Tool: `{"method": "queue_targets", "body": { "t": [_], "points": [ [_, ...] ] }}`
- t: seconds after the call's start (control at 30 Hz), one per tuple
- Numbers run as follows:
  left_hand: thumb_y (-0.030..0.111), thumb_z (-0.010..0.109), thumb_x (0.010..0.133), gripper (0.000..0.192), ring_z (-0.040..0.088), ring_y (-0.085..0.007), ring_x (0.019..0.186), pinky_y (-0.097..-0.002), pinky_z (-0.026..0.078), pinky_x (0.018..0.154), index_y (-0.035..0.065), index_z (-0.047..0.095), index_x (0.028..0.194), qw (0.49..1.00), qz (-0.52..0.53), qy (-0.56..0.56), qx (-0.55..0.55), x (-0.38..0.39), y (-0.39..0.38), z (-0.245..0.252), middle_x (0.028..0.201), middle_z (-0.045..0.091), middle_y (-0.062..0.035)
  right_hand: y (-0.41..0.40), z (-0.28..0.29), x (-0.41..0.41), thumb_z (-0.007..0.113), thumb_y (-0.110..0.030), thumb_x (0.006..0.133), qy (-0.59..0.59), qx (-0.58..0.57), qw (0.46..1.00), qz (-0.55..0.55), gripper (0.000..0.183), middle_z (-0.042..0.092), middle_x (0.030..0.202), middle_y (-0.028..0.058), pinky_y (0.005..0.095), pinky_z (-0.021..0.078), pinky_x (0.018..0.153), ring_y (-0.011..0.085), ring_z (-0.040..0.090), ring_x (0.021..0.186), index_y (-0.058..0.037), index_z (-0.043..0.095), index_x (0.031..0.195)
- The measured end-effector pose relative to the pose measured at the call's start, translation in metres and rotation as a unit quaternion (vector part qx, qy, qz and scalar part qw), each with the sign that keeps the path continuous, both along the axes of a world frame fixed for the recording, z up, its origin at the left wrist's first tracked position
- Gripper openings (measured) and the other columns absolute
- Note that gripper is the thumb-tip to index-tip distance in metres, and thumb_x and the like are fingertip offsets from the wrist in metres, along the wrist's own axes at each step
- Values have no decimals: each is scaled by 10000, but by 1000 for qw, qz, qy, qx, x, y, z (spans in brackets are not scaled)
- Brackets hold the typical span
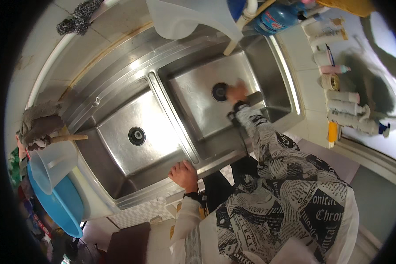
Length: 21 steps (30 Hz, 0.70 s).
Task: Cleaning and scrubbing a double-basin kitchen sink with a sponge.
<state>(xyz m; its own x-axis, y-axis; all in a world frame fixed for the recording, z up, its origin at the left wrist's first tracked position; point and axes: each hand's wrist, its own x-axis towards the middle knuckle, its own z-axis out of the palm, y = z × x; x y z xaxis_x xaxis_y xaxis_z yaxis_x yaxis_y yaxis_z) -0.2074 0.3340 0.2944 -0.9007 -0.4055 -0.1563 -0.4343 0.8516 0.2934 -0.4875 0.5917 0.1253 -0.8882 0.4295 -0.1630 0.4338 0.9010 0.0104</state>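
Note:
A stainless-steel double sink [191, 145] lies before me, divided by a metal ridge. My right hand [236, 92] is blurred and reaches down into the right basin, beside its black drain [220, 91]; whether it holds anything cannot be made out. My left hand [184, 174] rests with curled fingers on the front rim, near the lower end of the divider. The left basin's drain [137, 136] is in plain view. A translucent plastic vessel [178, 19] hangs over the back edge of the sink, and a wooden stick [231, 48] pokes out beside it.
At the left stand a blue plastic basin [66, 204], a translucent jug [57, 161] and a grey cloth [41, 115]. A blue plastic bottle [274, 19] is at the back right corner. Several toiletry bottles [346, 107] line the right ledge. White pipe [49, 69] runs along the wall.

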Motion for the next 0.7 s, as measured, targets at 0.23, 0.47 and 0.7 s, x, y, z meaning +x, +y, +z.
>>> {"method": "queue_targets", "body": {
  "t": [0.23,0.47,0.7],
  "points": [
    [217,479,965,308,537,-312,837,-446,360,798,75,651,752,998,18,-52,-18,10,-12,1,818,613,-94,59,-44,-18,643,-321,876,-31,71,912,-404,436,539,1343,119,484,494,910,319,565,1158,-129,556,1258],
    [202,478,954,288,534,-314,821,-443,358,778,73,630,746,999,18,-29,1,-8,-3,2,801,599,-92,-1,-59,-82,660,-382,844,77,-10,980,-185,701,400,1498,132,545,508,845,349,487,1272,-167,410,1463],
    [218,478,930,257,544,-299,824,-440,361,797,105,656,783,999,2,-52,-17,-2,-6,-5,809,615,-74,-97,-49,-62,630,-138,829,122,-108,953,254,623,358,1521,142,541,353,1049,377,371,1358,-150,472,1432]
  ]
}}
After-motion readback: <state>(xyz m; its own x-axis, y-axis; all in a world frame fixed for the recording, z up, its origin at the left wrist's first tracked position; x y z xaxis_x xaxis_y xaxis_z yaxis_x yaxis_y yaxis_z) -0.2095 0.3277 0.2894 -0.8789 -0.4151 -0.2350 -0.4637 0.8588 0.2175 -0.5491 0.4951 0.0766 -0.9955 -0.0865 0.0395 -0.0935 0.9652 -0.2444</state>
